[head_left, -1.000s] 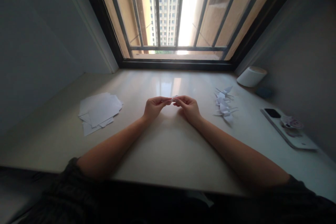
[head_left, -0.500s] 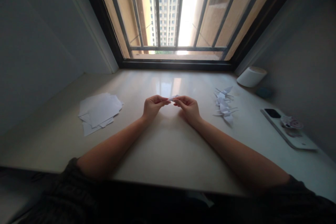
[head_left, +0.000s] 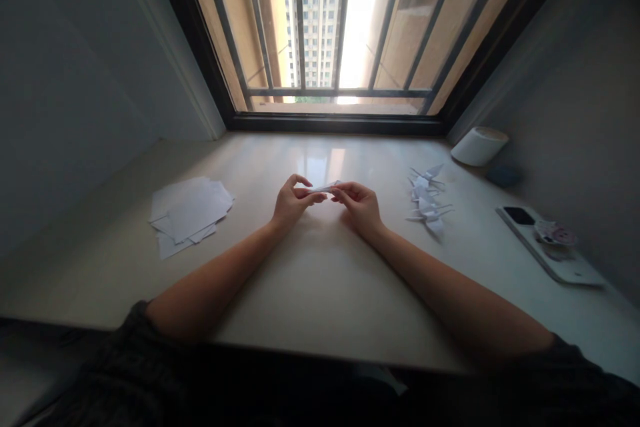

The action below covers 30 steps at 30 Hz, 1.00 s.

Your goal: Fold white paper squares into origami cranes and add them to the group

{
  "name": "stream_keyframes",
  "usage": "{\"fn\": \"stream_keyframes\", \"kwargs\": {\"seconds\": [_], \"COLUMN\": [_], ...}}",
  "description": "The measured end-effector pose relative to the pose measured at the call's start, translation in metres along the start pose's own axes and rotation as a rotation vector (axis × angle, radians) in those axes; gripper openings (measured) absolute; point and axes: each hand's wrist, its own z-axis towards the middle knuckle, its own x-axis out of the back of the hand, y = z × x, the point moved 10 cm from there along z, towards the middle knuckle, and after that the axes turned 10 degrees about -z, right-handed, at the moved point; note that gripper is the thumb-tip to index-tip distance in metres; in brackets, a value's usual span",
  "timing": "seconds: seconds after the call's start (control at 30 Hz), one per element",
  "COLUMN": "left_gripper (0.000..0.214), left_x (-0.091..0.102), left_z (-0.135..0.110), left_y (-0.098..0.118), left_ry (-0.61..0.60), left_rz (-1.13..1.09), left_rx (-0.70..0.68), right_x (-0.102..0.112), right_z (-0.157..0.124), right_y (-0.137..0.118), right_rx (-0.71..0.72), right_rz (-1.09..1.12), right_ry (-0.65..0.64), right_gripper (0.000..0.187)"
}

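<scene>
More paper (head_left: pixel 324 188) visible (left finger (head_left: pixel 300 179) higher)

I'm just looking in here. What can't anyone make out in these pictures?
All in the head view, now:
Folded paper: fingers of the right hand hide part of its shape.
Left hand: too small to tell whether it pinches the paper.
Paper sheets: overlapping, so their number is hidden.
White folded figures: bunched and blurred; count unsure.
Bluish object: too blurred to name.
Dark sleeves: cut off by the bottom edge.
</scene>
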Motion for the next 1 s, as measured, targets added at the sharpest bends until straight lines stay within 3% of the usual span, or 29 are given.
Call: {"fn": "stream_keyframes", "kwargs": {"seconds": [0.17,0.4,0.67,1.0], "left_gripper": [0.044,0.040,0.041,0.041], "left_x": [-0.009,-0.002,-0.002,-0.004], "left_z": [0.000,0.002,0.001,0.000], "left_y": [0.001,-0.006,-0.008,-0.008], "left_ry": [-0.093,-0.008,-0.004,-0.007], "left_rz": [-0.003,-0.055,-0.106,-0.092], "left_rx": [0.001,0.018,0.070,0.061], "right_x": [-0.002,0.001,0.004,0.003], "right_z": [0.000,0.000,0.000,0.000], "right_y": [-0.004,-0.004,-0.002,-0.002], "right_rx": [0.031,-0.022,-0.048,-0.020], "right_rz": [-0.004,-0.009,-0.001,0.061], "right_ry": [-0.026,0.005,0.031,0.032], "right_gripper": [0.020,0.021,0.026,0.019]}}
